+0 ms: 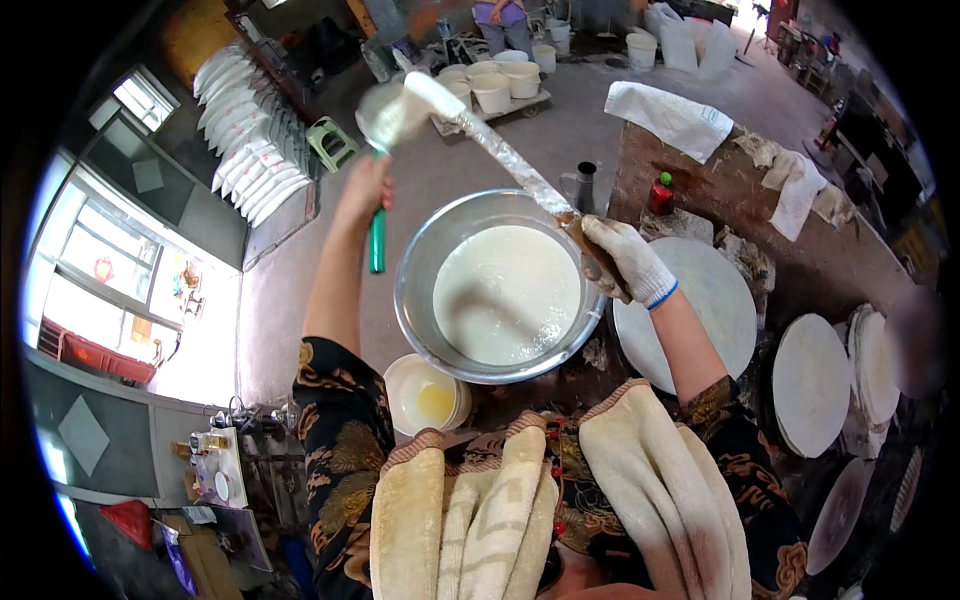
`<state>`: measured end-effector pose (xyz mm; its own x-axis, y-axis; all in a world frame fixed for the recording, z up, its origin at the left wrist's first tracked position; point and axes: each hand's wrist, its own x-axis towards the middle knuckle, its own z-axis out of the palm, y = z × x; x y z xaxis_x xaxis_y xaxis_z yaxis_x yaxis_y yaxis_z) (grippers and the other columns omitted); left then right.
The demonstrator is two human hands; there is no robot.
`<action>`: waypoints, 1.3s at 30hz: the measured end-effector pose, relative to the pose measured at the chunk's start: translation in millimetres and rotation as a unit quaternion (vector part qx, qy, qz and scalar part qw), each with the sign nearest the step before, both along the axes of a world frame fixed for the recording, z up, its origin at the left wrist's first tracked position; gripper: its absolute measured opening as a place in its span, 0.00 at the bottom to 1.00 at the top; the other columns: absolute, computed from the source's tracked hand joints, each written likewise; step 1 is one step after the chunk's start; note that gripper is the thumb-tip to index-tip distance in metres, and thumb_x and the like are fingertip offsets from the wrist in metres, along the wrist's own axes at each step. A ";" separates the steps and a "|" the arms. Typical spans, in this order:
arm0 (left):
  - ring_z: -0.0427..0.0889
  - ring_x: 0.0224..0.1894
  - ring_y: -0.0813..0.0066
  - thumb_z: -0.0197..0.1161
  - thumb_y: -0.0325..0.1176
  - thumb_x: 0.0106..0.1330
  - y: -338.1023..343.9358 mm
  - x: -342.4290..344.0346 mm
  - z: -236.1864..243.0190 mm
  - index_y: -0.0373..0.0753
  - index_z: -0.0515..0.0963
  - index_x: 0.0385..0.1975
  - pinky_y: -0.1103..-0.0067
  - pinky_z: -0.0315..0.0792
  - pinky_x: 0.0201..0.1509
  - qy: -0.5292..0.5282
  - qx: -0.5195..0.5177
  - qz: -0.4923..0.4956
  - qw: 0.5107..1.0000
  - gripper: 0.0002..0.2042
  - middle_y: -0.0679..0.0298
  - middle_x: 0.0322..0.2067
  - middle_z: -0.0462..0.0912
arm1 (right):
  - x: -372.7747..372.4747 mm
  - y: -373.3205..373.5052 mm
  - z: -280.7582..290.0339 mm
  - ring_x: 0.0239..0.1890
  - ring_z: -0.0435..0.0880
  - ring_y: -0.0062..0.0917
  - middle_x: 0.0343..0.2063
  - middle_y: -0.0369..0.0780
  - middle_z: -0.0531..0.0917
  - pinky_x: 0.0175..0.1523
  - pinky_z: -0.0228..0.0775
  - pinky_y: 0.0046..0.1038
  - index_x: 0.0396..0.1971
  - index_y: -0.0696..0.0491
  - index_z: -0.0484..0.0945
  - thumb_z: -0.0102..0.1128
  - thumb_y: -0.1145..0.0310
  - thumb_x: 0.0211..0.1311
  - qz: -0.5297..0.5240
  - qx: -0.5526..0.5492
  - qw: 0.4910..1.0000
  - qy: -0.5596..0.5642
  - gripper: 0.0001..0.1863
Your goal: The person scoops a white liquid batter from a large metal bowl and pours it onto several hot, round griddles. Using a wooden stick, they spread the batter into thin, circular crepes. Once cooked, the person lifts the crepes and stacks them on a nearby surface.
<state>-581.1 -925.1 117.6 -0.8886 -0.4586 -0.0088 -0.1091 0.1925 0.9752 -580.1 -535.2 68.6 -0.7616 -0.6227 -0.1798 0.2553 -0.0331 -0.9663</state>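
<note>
My left hand is closed round a green-handled tool. The tool's pale, round head is smeared by motion, so its kind is unclear. It is beside, perhaps touching, the thick white end of a long paddle. My right hand, in a white knitted glove, grips the paddle's brown lower end. White coating covers most of its shaft, which slants up and left. Beneath it stands a wide metal basin of white liquid, with the paddle's shadow across it.
Left of the basin's near edge is a white bucket with yellowish liquid. Round pale boards lie at right, near a brown table with cloths. A trolley of buckets, stacked sacks and a green stool stand farther off; another person is behind.
</note>
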 end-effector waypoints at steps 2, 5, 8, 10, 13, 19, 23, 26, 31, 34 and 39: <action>0.60 0.11 0.85 0.48 0.39 0.72 19.4 2.8 -47.4 0.38 0.65 0.35 0.86 0.58 0.10 -0.134 0.400 -0.137 0.896 0.10 0.71 0.16 0.62 | -6.0 7.4 -29.3 0.07 0.63 0.13 0.13 0.34 0.73 0.10 0.50 0.17 0.41 0.53 0.75 0.47 0.52 0.68 0.010 0.033 0.999 -0.034 0.19; 0.58 0.11 0.87 0.45 0.37 0.75 65.1 5.1 -103.0 0.34 0.66 0.40 0.88 0.56 0.09 -0.214 0.719 -0.199 0.631 0.11 0.72 0.15 0.61 | 1.3 50.0 -92.8 0.07 0.61 0.13 0.12 0.32 0.70 0.10 0.48 0.18 0.44 0.52 0.76 0.49 0.51 0.68 -0.002 0.089 0.989 -0.120 0.20; 0.56 0.10 0.87 0.44 0.36 0.75 91.3 3.6 -134.5 0.32 0.67 0.42 0.89 0.55 0.09 -0.258 0.751 -0.170 0.584 0.12 0.73 0.15 0.60 | 38.2 132.0 -120.0 0.09 0.63 0.13 0.13 0.32 0.72 0.13 0.52 0.17 0.45 0.55 0.77 0.53 0.51 0.65 -0.032 0.136 0.974 -0.179 0.22; 0.56 0.10 0.87 0.44 0.36 0.75 118.3 -9.7 -145.3 0.33 0.67 0.43 0.90 0.54 0.09 -0.291 0.721 -0.193 0.599 0.12 0.73 0.14 0.60 | 74.9 199.6 -108.3 0.10 0.66 0.13 0.14 0.32 0.74 0.15 0.56 0.16 0.43 0.57 0.79 0.56 0.50 0.63 -0.092 0.162 0.973 -0.136 0.23; 0.55 0.09 0.87 0.46 0.37 0.74 180.2 -35.9 -151.2 0.37 0.69 0.43 0.89 0.52 0.09 -0.387 0.592 -0.292 0.644 0.10 0.73 0.14 0.60 | 122.2 258.9 -74.5 0.15 0.72 0.13 0.17 0.33 0.77 0.20 0.62 0.16 0.41 0.60 0.80 0.59 0.49 0.61 -0.178 0.269 0.945 -0.059 0.26; 0.55 0.10 0.87 0.45 0.38 0.74 353.1 -61.3 -171.2 0.37 0.70 0.49 0.88 0.52 0.09 -0.528 0.489 -0.424 0.550 0.13 0.73 0.14 0.58 | 208.5 317.3 -146.3 0.38 0.81 0.35 0.35 0.43 0.82 0.46 0.72 0.32 0.54 0.39 0.77 0.59 0.54 0.59 -0.363 0.473 0.781 0.186 0.22; 0.56 0.09 0.87 0.40 0.37 0.76 473.8 -27.7 -129.2 0.34 0.66 0.53 0.87 0.56 0.08 -0.523 0.524 -0.471 0.479 0.15 0.72 0.15 0.58 | 364.0 375.3 -146.9 0.36 0.78 0.37 0.31 0.42 0.75 0.40 0.72 0.38 0.55 0.30 0.74 0.58 0.52 0.59 -0.404 0.685 0.590 0.140 0.22; 0.57 0.09 0.86 0.38 0.36 0.77 559.2 3.9 -111.2 0.33 0.64 0.55 0.87 0.58 0.08 -0.497 0.502 -0.548 0.448 0.16 0.70 0.16 0.59 | 486.5 386.7 -144.7 0.39 0.79 0.38 0.35 0.44 0.79 0.42 0.72 0.34 0.58 0.37 0.73 0.59 0.58 0.60 -0.511 0.673 0.533 0.029 0.24; 0.58 0.10 0.86 0.38 0.37 0.77 725.4 90.7 -103.8 0.33 0.64 0.56 0.87 0.57 0.09 -0.513 0.439 -0.630 0.384 0.17 0.70 0.16 0.59 | 574.2 405.1 -196.0 0.30 0.80 0.23 0.35 0.42 0.84 0.35 0.72 0.25 0.45 0.60 0.78 0.56 0.59 0.65 -0.835 0.097 0.514 -0.171 0.19; 0.58 0.11 0.86 0.39 0.36 0.76 809.2 134.1 -130.1 0.32 0.64 0.56 0.86 0.56 0.10 -0.589 0.429 -0.620 0.292 0.17 0.70 0.17 0.59 | 548.7 410.9 -210.5 0.23 0.79 0.18 0.30 0.39 0.83 0.23 0.67 0.21 0.39 0.56 0.79 0.55 0.55 0.65 -0.804 -0.143 0.525 -0.240 0.18; 0.58 0.13 0.86 0.43 0.36 0.75 941.0 200.5 -190.8 0.30 0.67 0.52 0.86 0.56 0.12 -0.690 0.362 -0.598 0.189 0.16 0.71 0.17 0.61 | 499.2 438.3 -225.7 0.23 0.79 0.21 0.27 0.39 0.83 0.27 0.70 0.23 0.41 0.57 0.78 0.57 0.50 0.63 -0.813 -0.284 0.489 -0.137 0.22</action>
